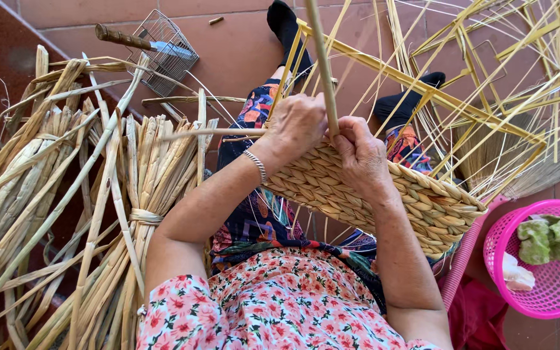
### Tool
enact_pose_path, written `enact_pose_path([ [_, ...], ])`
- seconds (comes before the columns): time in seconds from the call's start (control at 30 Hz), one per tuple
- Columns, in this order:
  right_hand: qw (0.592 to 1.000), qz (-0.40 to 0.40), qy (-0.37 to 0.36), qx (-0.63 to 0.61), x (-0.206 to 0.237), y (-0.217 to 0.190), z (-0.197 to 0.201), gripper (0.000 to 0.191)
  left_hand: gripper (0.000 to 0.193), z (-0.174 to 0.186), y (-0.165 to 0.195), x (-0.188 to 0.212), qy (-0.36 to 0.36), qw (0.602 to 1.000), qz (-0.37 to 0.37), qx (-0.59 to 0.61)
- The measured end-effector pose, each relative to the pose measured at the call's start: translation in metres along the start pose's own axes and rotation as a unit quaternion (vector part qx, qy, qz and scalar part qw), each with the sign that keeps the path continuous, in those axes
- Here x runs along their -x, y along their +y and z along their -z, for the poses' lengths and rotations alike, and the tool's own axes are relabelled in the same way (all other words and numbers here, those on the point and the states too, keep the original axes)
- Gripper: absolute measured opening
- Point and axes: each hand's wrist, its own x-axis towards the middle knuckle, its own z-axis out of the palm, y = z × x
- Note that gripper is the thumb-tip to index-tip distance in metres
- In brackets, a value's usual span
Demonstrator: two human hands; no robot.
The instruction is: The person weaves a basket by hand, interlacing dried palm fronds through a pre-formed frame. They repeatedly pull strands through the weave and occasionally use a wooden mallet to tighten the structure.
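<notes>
Half-woven basket (384, 194) of braided pale fibre, resting across the lap at centre frame, woven band running from the middle down toward the lower right, bare yellow stakes (481, 110) fanning out to the upper right. Left hand (296, 123) pressed on the top edge of the weave, fingers curled over a flat strand (209, 133) stretching away to the left; grip clenched on that strand, by the look of it, though the fingertips are hidden behind the rim. Right hand (358, 152) just beside it, touching the weave, closed around the base of an upright stake (322, 61) rising to the top of the frame. Silver bracelet (255, 165) on the left wrist. For a tidy row, probably best: strand kept flat and taut, pushed down snug against the row below, stake held steady and straight while the strand passes round it, spacing between stakes kept even. Further out, bundles of dried reed (72, 207) filling the left side of the frame, some tied with a strip. Wire basket (163, 52) with a wooden-handled tool lying on it at upper left, on the red tiled floor (234, 45). Pink plastic basket (549, 269) at lower right, holding green and white cloths.
</notes>
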Motion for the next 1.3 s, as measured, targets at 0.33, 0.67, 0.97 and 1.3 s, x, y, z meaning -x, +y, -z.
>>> enact_pose_path([
  [0.33,0.978,0.11,0.048,0.171,-0.012,-0.007,-0.015,0.011,0.018,0.047,0.016,0.063,0.02,0.967,-0.04,0.25],
  [0.67,0.975,0.078,0.106,0.179,-0.01,-0.006,-0.025,0.01,0.026,0.063,-0.041,0.065,-0.056,0.997,0.02,-0.045],
  [0.97,0.955,0.128,0.193,0.185,-0.018,0.003,-0.041,0.02,0.039,0.084,-0.026,0.087,-0.053,0.996,-0.057,-0.053],
  [1.3,0.966,0.173,0.004,0.191,-0.01,-0.031,-0.025,0.029,0.015,0.098,0.0,0.062,0.193,0.93,-0.102,-0.296],
])
